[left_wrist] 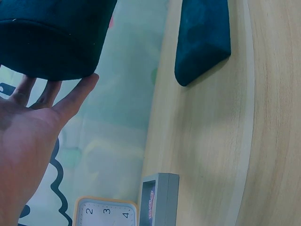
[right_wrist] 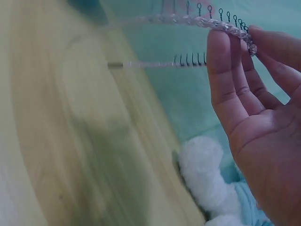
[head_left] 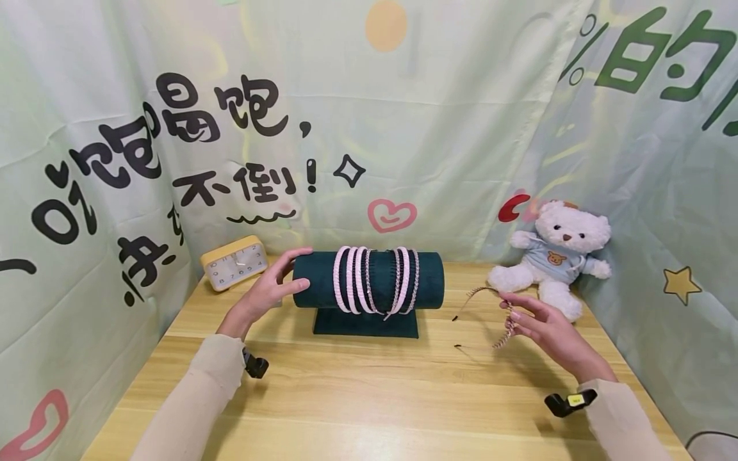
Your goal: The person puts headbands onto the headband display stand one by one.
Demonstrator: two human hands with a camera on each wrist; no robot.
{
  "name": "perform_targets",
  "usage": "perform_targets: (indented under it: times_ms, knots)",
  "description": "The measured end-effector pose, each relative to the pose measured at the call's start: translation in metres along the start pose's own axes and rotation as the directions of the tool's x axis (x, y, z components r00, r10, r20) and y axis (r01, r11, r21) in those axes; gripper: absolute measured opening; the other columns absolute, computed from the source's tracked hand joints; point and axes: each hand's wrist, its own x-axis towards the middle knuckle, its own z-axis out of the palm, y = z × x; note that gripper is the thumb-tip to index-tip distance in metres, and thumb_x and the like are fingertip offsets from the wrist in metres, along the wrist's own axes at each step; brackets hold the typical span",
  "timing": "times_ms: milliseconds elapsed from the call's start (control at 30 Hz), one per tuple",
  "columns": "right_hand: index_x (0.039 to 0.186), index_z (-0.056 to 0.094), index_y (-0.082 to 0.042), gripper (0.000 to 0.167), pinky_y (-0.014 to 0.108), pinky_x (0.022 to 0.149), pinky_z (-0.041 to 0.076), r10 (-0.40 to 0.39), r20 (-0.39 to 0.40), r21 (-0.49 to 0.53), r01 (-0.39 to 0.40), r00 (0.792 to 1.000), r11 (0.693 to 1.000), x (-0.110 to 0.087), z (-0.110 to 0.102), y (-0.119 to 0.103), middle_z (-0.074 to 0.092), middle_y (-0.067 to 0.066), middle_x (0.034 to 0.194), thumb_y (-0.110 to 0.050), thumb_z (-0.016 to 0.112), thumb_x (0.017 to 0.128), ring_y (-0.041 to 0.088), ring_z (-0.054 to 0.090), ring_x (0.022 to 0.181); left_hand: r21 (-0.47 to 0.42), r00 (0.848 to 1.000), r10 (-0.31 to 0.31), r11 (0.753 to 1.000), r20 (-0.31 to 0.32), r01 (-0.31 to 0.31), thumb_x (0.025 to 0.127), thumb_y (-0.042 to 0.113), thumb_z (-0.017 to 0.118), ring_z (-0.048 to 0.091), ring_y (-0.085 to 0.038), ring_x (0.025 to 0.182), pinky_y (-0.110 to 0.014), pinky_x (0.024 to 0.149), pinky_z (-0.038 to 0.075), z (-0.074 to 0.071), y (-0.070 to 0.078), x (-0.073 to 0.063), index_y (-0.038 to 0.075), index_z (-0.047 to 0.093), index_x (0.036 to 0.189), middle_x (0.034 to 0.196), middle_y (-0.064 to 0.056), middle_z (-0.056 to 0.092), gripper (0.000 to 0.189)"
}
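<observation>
A dark teal velvet roll stand [head_left: 314, 288] sits on the table with its roll lying crosswise over a sloped base [head_left: 363, 323]. Several pink-white and dark headbands [head_left: 357, 282] are looped around the roll. My left hand [head_left: 268, 291] grips the roll's left end, thumb in front and fingers toward the back; the left wrist view shows fingertips at the rim of the roll [left_wrist: 51, 42]. To the right of the stand, my right hand [head_left: 548, 333] pinches a thin beaded headband [head_left: 509, 326] with dark tips. Small wire loops line this headband [right_wrist: 197, 20] in the right wrist view.
A yellow-framed clock [head_left: 235, 262] stands behind my left hand, beside a small grey box [left_wrist: 164, 200]. A white teddy bear [head_left: 562, 256] in a blue top sits behind my right hand. Printed cloth [head_left: 461, 147] hangs around the wooden table [head_left: 369, 397].
</observation>
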Motion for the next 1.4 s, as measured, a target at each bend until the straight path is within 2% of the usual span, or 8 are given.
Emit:
perform_targets:
  times_ms: [200, 367, 500, 767, 1100, 1400]
  knots:
    - [0.161, 0.048, -0.001, 0.045, 0.024, 0.094, 0.060, -0.054, 0.023, 0.006, 0.054, 0.998, 0.999, 0.009, 0.006, -0.008, 0.063, -0.009, 0.140, -0.004, 0.046, 0.116, 0.005, 0.069, 0.105, -0.001, 1.000, -0.005, 1.000, 0.000, 0.005, 0.106, 0.024, 0.068, 0.029, -0.043, 0.161, -0.072, 0.123, 0.032, 0.000, 0.001, 0.000, 0.021, 0.039, 0.167, 0.179, -0.006, 0.026, 0.068]
    - [0.159, 0.055, -0.009, 0.045, 0.022, 0.094, 0.059, -0.098, 0.011, 0.048, 0.097, 0.995, 0.994, 0.017, 0.012, -0.016, 0.066, -0.012, 0.142, -0.001, 0.045, 0.115, 0.004, 0.069, 0.105, 0.001, 1.000, -0.008, 1.000, 0.000, 0.008, 0.106, 0.025, 0.068, 0.029, -0.043, 0.160, -0.071, 0.123, 0.033, 0.000, 0.002, -0.001, 0.022, 0.040, 0.167, 0.179, -0.006, 0.026, 0.068]
    - [0.155, 0.059, -0.010, 0.043, 0.022, 0.094, 0.059, -0.116, -0.015, 0.058, 0.117, 0.993, 0.991, 0.024, 0.018, -0.024, 0.070, -0.010, 0.141, -0.001, 0.046, 0.115, 0.003, 0.069, 0.109, 0.002, 1.000, -0.005, 1.000, -0.003, 0.005, 0.106, 0.024, 0.068, 0.029, -0.043, 0.160, -0.071, 0.123, 0.034, 0.000, 0.001, -0.001, 0.021, 0.039, 0.167, 0.179, -0.006, 0.026, 0.068]
    - [0.154, 0.058, -0.008, 0.040, 0.021, 0.096, 0.059, -0.087, -0.046, 0.007, 0.088, 0.995, 0.996, 0.036, 0.029, -0.041, 0.067, -0.011, 0.139, -0.008, 0.051, 0.115, 0.003, 0.066, 0.114, 0.006, 1.000, -0.009, 1.000, -0.005, 0.009, 0.106, 0.025, 0.069, 0.027, -0.043, 0.162, -0.072, 0.124, 0.031, 0.001, 0.001, 0.000, 0.023, 0.041, 0.167, 0.180, -0.005, 0.025, 0.067]
    - [0.158, 0.053, -0.006, 0.045, 0.022, 0.096, 0.059, -0.068, -0.048, -0.044, 0.066, 0.997, 0.997, 0.054, 0.044, -0.061, 0.065, -0.007, 0.142, -0.012, 0.057, 0.114, 0.010, 0.068, 0.105, 0.009, 1.000, -0.002, 1.000, -0.006, 0.002, 0.106, 0.025, 0.068, 0.029, -0.043, 0.161, -0.072, 0.123, 0.032, 0.001, 0.000, -0.001, 0.018, 0.038, 0.168, 0.180, -0.006, 0.025, 0.069]
    - [0.159, 0.053, -0.005, 0.048, 0.024, 0.094, 0.061, -0.069, -0.055, -0.050, 0.066, 0.996, 0.997, 0.072, 0.062, -0.072, 0.061, -0.002, 0.143, -0.014, 0.061, 0.113, 0.009, 0.068, 0.097, -0.012, 1.000, -0.002, 1.000, 0.000, 0.002, 0.106, 0.024, 0.069, 0.029, -0.043, 0.161, -0.069, 0.123, 0.033, 0.001, 0.001, 0.000, 0.024, 0.042, 0.166, 0.179, -0.006, 0.027, 0.066]
